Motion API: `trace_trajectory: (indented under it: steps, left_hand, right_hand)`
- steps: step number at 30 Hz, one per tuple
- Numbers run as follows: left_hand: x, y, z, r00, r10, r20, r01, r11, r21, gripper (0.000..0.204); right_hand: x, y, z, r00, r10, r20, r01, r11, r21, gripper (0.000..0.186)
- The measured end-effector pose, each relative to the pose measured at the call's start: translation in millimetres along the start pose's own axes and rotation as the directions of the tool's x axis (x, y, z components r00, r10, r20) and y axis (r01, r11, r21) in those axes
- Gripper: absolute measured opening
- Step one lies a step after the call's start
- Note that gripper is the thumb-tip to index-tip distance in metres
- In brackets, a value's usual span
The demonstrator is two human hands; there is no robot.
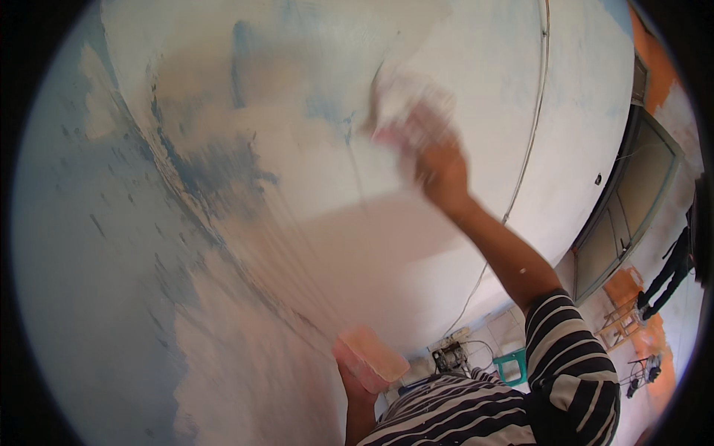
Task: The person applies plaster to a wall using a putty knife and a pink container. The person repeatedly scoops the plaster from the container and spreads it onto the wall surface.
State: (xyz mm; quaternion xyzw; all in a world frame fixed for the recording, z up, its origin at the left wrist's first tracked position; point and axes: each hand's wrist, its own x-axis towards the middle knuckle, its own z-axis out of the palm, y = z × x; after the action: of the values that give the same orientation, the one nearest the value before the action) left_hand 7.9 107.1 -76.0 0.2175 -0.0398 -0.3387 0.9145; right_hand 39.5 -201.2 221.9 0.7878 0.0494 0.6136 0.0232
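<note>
My right hand [444, 167] is raised in front of the patchy white-and-blue wall [320, 260], its arm stretched up from a striped sleeve. Its fingers are closed on a flat, whitish-pink spreader [416, 104], blurred by motion, which is at or very near the wall surface. Lower down, my left hand [357, 380] is closed round the underside of a pale pink, block-like slab [374, 355]. That slab is beside the wall corner; its exact kind I cannot make out.
A thin cable [532, 134] runs down the wall on the right. Beyond it are a framed door [628, 204], a person in dark trousers [667, 271] and a wooden stool-like frame [619, 323]. Below stand a green plastic stool [510, 367] and a dark machine-like object [451, 358].
</note>
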Motion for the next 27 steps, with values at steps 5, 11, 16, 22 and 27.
trace_trajectory:
  steps: [5, 11, 16, 22, 27]
  left_hand:
    - [-5.9, 5.6, 16.0, 0.991, -0.015, -0.131, 0.008, 0.998, -0.059, 0.067]
    - [-2.9, 5.4, -3.4, 0.999, 0.045, -0.018, -0.044, 0.998, 0.05, 0.066]
    - [-1.1, 0.7, 7.4, 1.0, -0.028, 0.007, 0.028, 0.999, -0.037, 0.065]
    - [-7.1, 1.5, 20.4, 0.998, -0.003, -0.067, 0.0, 0.999, -0.047, 0.068]
    - [-10.0, -10.3, 10.9, 0.998, -0.058, 0.014, 0.059, 0.997, -0.053, 0.067]
  right_hand:
    - [-142.1, -74.8, 23.1, 0.823, -0.358, 0.442, 0.169, 0.896, 0.412, 0.053]
    - [25.2, 2.4, -25.8, 0.924, 0.338, -0.18, -0.235, 0.872, 0.429, 0.05]
    - [-78.5, -17.4, 38.0, 0.925, -0.132, 0.355, 0.147, 0.989, -0.017, 0.05]
    - [-138.5, -68.3, 13.0, 0.909, -0.24, 0.341, 0.139, 0.945, 0.296, 0.059]
    - [21.4, 7.8, -33.4, 0.95, -0.004, -0.311, 0.018, 0.999, 0.041, 0.066]
